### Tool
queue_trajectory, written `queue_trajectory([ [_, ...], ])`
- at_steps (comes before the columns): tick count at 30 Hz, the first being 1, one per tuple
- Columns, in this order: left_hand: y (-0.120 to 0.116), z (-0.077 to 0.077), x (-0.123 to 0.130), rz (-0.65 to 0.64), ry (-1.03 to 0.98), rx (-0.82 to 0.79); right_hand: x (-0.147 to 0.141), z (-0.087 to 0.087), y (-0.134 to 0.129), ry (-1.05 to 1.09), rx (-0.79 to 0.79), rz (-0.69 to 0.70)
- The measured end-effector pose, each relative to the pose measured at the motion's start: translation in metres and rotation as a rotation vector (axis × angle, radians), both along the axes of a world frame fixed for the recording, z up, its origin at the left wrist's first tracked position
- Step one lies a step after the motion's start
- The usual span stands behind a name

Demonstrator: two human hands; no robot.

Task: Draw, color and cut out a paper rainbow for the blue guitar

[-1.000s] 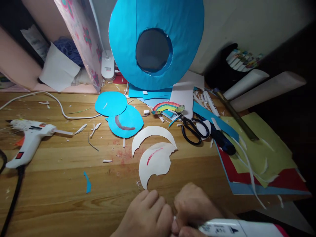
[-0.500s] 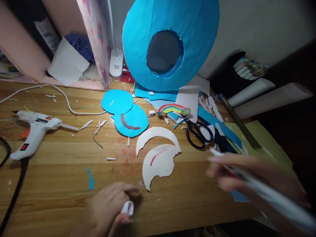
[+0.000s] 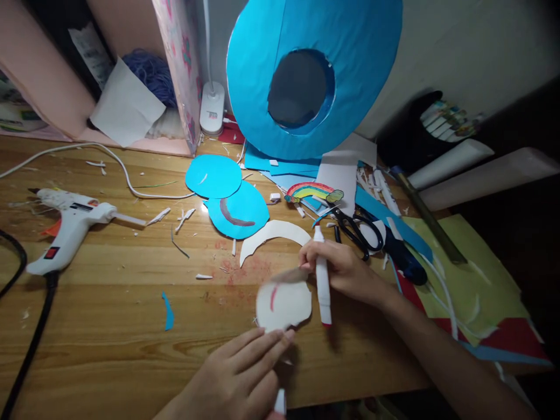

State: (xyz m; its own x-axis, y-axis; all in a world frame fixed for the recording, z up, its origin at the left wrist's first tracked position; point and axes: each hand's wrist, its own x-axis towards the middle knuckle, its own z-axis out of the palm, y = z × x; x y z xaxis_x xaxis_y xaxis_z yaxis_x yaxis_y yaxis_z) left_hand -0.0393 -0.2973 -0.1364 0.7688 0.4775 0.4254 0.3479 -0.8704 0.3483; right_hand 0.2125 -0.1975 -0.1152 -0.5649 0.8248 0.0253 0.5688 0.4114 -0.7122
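Here, the left hand (image 3: 238, 370) touches white paper's (image 3: 291, 306) edge, tabletop (image 3: 109, 344) leftward.

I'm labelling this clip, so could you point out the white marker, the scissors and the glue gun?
White marker (image 3: 322, 284): head view, on its barrel.
Scissors (image 3: 345, 220): head view, on the black handles near the pivot.
Glue gun (image 3: 72, 231): head view, on its white grip.
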Motion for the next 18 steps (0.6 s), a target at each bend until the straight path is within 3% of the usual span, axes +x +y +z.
queue_trajectory([
  [3,0.001,0.002,0.008,-0.019,-0.002,0.000,-0.009,-0.004,0.014,0.057,0.008,0.208],
  [6,0.000,-0.003,0.016,0.046,0.040,-0.039,-0.020,-0.011,0.024,0.090,0.095,0.258],
  [10,-0.007,-0.020,0.021,0.103,-0.021,-0.042,-0.025,-0.014,0.016,0.323,0.182,0.118],
  [13,-0.010,-0.027,0.021,0.102,-0.034,-0.034,-0.024,-0.009,-0.009,0.514,0.008,-0.060],
  [15,-0.010,-0.027,0.022,0.098,-0.032,-0.026,-0.025,-0.007,-0.029,0.476,-0.103,-0.124],
  [18,-0.008,-0.024,0.023,0.100,-0.036,-0.027,-0.029,-0.010,-0.048,0.371,-0.080,-0.170],
])
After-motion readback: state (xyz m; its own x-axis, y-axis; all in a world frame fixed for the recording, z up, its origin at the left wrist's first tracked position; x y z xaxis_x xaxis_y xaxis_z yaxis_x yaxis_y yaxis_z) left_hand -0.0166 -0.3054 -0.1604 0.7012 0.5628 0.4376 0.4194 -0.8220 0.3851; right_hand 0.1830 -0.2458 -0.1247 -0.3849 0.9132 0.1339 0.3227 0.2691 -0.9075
